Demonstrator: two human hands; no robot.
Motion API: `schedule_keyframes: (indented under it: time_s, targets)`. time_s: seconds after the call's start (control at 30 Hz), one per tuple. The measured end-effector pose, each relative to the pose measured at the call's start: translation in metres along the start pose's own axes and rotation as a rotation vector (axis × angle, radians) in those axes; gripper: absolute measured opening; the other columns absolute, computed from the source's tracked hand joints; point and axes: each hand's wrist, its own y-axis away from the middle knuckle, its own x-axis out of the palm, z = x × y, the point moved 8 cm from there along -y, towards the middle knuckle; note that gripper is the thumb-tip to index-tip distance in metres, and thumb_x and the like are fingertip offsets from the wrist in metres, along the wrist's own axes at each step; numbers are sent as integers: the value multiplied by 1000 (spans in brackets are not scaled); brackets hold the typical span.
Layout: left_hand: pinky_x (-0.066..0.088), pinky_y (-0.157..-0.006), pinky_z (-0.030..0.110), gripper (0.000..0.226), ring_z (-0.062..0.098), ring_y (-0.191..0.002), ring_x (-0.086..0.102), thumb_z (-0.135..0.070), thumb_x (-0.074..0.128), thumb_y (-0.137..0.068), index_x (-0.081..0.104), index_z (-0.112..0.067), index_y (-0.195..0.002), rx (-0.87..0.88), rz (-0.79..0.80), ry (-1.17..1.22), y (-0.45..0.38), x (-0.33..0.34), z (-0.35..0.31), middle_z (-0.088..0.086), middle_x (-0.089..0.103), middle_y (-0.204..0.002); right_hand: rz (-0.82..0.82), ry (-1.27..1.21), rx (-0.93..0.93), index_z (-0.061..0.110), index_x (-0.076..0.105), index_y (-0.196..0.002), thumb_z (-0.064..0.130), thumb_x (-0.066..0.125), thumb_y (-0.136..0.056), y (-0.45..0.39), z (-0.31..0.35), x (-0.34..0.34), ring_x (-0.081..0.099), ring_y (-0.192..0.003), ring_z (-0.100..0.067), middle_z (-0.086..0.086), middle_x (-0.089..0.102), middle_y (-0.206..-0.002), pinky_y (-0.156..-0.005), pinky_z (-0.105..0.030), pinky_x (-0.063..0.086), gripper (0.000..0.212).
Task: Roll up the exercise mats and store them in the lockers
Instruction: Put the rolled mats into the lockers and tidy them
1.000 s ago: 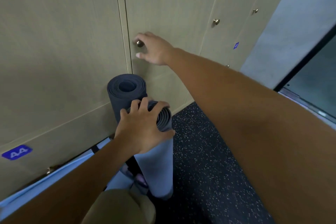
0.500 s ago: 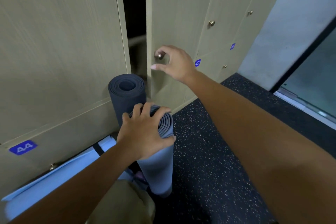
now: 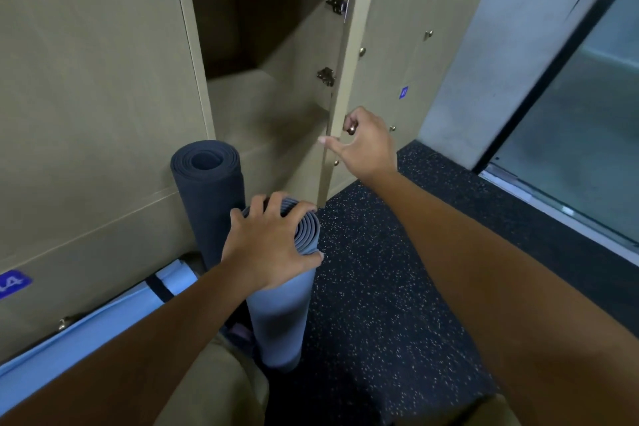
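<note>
The left hand (image 3: 273,245) is gripping the top end of the blue-grey rolled mat (image 3: 280,315), fingers curled over its spiral edge and thumb lying along the right side of the roll. This mat is standing upright on the dark speckled floor (image 3: 380,304). Directly beyond the gripped end, the dark rolled mat (image 3: 207,194) is standing upright too, touching the lower locker front and sitting just beside the blue-grey roll. To the left of the grip, low down, a light blue mat with a black strap (image 3: 103,318) is lying along the base of the lockers. The right hand (image 3: 366,142) is holding the brass knob (image 3: 351,129) of the locker door (image 3: 340,97), fingers curled around it and thumb extending left past the door's free edge. The door is standing swung outward, edge-on to the camera, with two metal hinges (image 3: 337,2) showing on its inner face. Left of this grip, the open locker compartment (image 3: 262,55) is showing a bare interior shelf and dark upper space; its lower lip is sitting above and behind the top of the dark roll. Right of the door, closed numbered lockers (image 3: 408,45) are running toward a grey wall (image 3: 511,45) and a glass panel (image 3: 587,114). Open floor is lying to the right of both grips.
</note>
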Motion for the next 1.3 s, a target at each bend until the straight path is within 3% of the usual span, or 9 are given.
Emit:
schedule_keyframes:
  time_s: [0.13, 0.3, 0.4, 0.6, 0.77, 0.9, 1.03, 1.2, 1.3]
  targets:
    - [34, -104, 56, 79, 27, -135, 30, -86, 43, -76, 23, -51, -144, 22, 5, -12, -8, 1, -9, -4, 27, -151, -51, -35, 184, 23, 41, -106, 56, 78, -82, 13, -45, -26, 54, -74, -11, 6, 52, -90, -64, -30, 48, 55]
    - [34, -102, 55, 77, 26, -136, 30, -87, 44, -75, 23, -54, -142, 22, 7, -6, -23, 4, -14, -4, 28, -152, -188, -18, 440, 22, 43, -103, 70, 73, -78, 34, -109, -65, 60, -76, -15, 3, 59, -89, -61, -31, 41, 62]
    - [35, -102, 55, 82, 26, -137, 31, -90, 38, -72, 21, -53, -144, 13, 12, -28, -27, 8, -12, -3, 30, -152, -257, -36, 584, 22, 43, -98, 66, 69, -85, 43, -143, -81, 63, -83, -23, 1, 60, -89, -70, -35, 46, 53]
    - [36, -101, 55, 88, 26, -137, 32, -92, 25, -65, 20, -54, -144, 6, 19, -45, -34, 7, -13, -3, 30, -151, -199, -33, 557, 18, 50, -111, 55, 68, -91, 45, -162, -78, 64, -91, -21, 1, 64, -101, -77, -36, 49, 45]
    - [36, -103, 55, 80, 27, -137, 31, -91, 39, -75, 22, -54, -144, 8, 19, -28, -35, 6, -16, -4, 30, -152, -139, -57, 479, 20, 54, -108, 54, 67, -93, 57, -153, -64, 63, -86, -17, 6, 63, -92, -73, -32, 45, 39]
    - [37, -103, 57, 85, 28, -136, 32, -95, 30, -67, 24, -54, -142, 1, 52, -11, -32, 4, -16, -5, 31, -152, -60, -162, 455, 20, 57, -109, 55, 67, -92, 79, -139, -44, 62, -88, -14, 6, 63, -93, -78, -34, 50, 40]
    - [37, -101, 57, 75, 29, -135, 33, -88, 47, -76, 30, -52, -140, -8, 61, 18, -27, 1, -12, -5, 32, -151, 38, -426, 551, 15, 59, -105, 48, 66, -95, 133, -122, -3, 63, -91, -11, 5, 66, -100, -89, -32, 51, 36]
    - [37, -101, 57, 68, 29, -131, 37, -80, 58, -76, 41, -49, -134, -21, 30, 75, -22, -4, -19, -5, 38, -145, 361, -478, 621, 14, 61, -104, 55, 60, -97, 204, -105, 60, 62, -91, -17, 2, 67, -99, -79, -31, 45, 42]
    - [37, -101, 56, 62, 28, -130, 37, -71, 65, -77, 47, -47, -132, -39, 37, 124, -19, -8, -21, -4, 40, -140, 569, -567, 763, 12, 62, -111, 66, 49, -97, 244, -109, 82, 65, -82, -21, -7, 68, -102, -72, -35, 54, 57]
